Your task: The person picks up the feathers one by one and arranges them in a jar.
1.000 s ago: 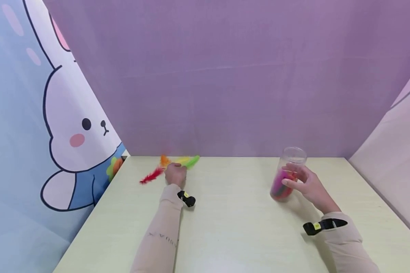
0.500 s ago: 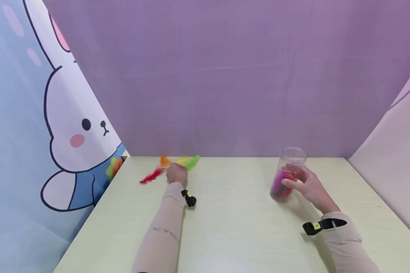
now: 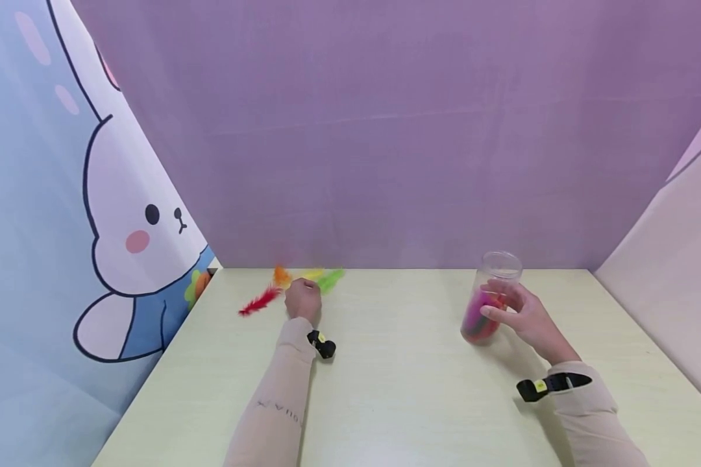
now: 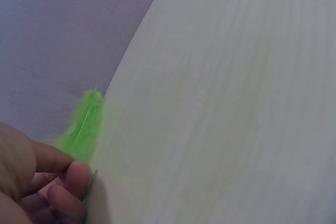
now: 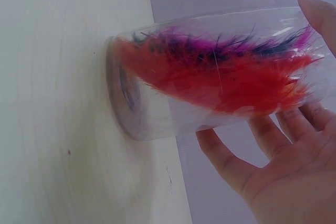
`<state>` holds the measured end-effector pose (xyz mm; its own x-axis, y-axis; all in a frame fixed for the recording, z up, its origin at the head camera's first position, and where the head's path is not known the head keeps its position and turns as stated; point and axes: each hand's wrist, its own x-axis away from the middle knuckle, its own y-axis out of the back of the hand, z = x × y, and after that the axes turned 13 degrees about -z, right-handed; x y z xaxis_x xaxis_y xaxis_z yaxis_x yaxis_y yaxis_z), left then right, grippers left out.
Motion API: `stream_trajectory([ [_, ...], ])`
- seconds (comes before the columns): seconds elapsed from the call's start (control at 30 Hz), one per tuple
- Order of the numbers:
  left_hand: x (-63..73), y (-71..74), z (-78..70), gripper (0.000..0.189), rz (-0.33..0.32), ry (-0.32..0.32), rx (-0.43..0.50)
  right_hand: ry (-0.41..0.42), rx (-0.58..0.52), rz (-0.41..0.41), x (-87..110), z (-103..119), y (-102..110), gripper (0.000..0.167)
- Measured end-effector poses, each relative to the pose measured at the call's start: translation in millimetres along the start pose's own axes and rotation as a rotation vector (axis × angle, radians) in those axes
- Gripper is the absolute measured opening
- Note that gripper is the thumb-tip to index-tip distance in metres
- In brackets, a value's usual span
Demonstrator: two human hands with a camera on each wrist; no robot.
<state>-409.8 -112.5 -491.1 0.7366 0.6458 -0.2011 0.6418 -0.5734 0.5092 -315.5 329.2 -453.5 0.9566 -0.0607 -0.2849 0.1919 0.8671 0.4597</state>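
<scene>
Well, fluffy feathers (image 5: 226,80) in clr. cyl. jar (image 5: 157,118).

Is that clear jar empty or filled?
Partly full: red and purple feathers show through the jar, while its top looks bare in the head view.

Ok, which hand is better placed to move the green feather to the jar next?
The left, I'd judge: the left hand appears to pinch one end of the green feather, while the right hand is well off to the other side, holding the clear jar.
</scene>
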Motion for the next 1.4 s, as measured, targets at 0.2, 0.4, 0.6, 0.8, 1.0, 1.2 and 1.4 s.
stream_trajectory([
  [0.2,2.6,0.2,1.7,0.019,-0.013,0.009,0.055,-0.002,0.018,-0.003,-0.2,-0.3,0.0,0.068],
  [0.4,2.6,0.4,-3.5,0.012,-0.017,-0.067,0.175,0.006,0.016,-0.007,0.5,-1.6,0.3,0.066],
  [0.6,4.2,2.8,-21.0,0.010,-0.010,-0.189,0.225,0.001,0.020,-0.008,1.1,-1.5,0.2,0.066],
  [0.8,15.3,12.7,-44.4,0.011,0.038,-0.260,0.263,-0.004,0.006,0.001,1.3,-1.0,-1.3,0.069],
  [1.0,25.7,19.2,-64.4,0.012,0.062,-0.306,0.303,0.003,0.006,-0.002,1.6,-1.9,-2.3,0.067],
  [1.2,35.6,24.3,-82.2,0.013,0.071,-0.394,0.361,-0.002,0.007,0.000,1.5,-1.8,-2.7,0.068],
  [1.4,47.9,30.1,-101.5,0.013,0.092,-0.446,0.405,-0.008,0.001,0.003,1.6,-2.0,-3.0,0.068],
])
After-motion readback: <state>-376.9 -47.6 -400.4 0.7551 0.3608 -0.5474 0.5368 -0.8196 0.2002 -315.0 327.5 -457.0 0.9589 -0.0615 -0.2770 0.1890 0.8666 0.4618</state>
